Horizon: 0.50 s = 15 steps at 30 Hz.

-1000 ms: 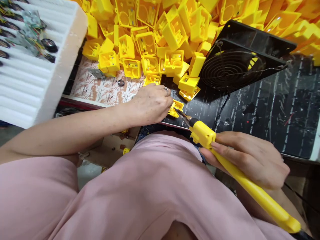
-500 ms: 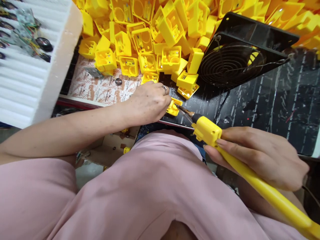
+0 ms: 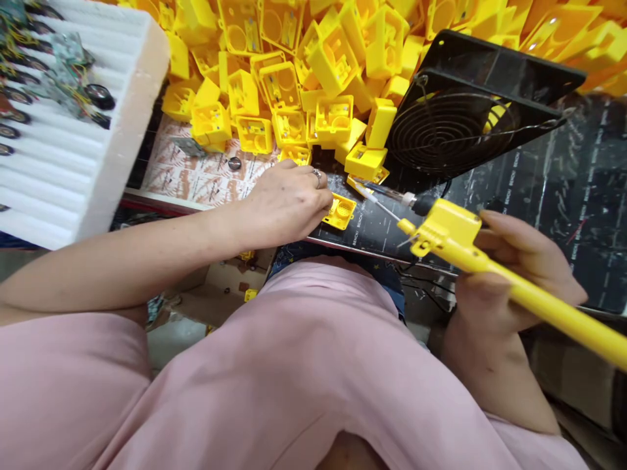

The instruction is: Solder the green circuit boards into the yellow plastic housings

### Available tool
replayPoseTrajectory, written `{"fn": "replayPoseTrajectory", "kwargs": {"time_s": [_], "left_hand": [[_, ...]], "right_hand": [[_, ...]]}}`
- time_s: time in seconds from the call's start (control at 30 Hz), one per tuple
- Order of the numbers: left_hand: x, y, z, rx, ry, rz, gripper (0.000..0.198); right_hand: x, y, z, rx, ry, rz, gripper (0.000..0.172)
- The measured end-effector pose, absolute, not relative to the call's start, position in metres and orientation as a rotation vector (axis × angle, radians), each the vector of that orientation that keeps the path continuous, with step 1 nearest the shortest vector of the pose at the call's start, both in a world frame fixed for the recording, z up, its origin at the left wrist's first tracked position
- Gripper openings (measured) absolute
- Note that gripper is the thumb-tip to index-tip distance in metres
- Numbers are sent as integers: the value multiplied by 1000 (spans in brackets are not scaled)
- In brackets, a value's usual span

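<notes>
My left hand (image 3: pixel 294 203), a ring on one finger, is closed at the left end of a small open yellow plastic case (image 3: pixel 341 211). The case lies flat at the bench's front edge; my fingertips are hidden behind the hand. In my right hand (image 3: pixel 524 267) is a yellow soldering iron (image 3: pixel 453 235) with a thin feed tube beside its metal tip. Its tip is up and right of the case, apart from it, in front of another yellow case (image 3: pixel 379 177). Whether the tip touches that one I cannot tell.
Many yellow cases (image 3: pixel 281 85) are heaped along the back. A black fan (image 3: pixel 435 137) with a wire grille stands at the right. On the left, a white foam tray (image 3: pixel 98 176) holds wired round parts. A small round metal part (image 3: pixel 234 163) lies on the printed sheet (image 3: pixel 196 186).
My right hand has drawn the soldering iron up and to the right, so its tip has left the case. My left hand stays at the case, nearly unmoved.
</notes>
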<state>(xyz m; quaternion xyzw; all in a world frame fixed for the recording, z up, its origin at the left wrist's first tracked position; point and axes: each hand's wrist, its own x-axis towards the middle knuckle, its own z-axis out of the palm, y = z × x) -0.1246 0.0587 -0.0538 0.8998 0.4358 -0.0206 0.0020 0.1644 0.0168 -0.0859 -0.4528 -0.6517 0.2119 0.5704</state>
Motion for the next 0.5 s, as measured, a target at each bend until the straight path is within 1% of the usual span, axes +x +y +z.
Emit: {"fn": "replayPoseTrajectory", "kwargs": {"time_s": [0.1,0.17,0.23,0.27,0.33,0.37,0.43,0.47,0.5], "left_hand": [[-131,58,-56,2739,1369,-18,28],[-134,59,-58,2673,1403,18,26],[-136,59,-61,2608,1448,59,24],[-136,59,-62,2578,1466,81,22],[-135,59,-63,2528,1483,116,19],[-135,60,-63,2512,1479,126,18],[-134,61,-63,2496,1459,139,18],[-135,62,-62,2494,1444,140,19],[-136,63,-61,2495,1423,141,20]], "right_hand": [[163,34,-98,-1111,-1251,539,73],[165,45,-103,-1120,-1089,699,74],[166,53,-106,-1068,-983,839,69],[166,54,-107,-1054,-972,850,66],[163,53,-106,-1056,-1038,753,59],[161,49,-104,-1063,-1087,676,50],[157,36,-99,-1061,-1225,544,24],[157,28,-95,-1059,-1300,518,22],[157,21,-92,-1034,-1417,481,33]]}}
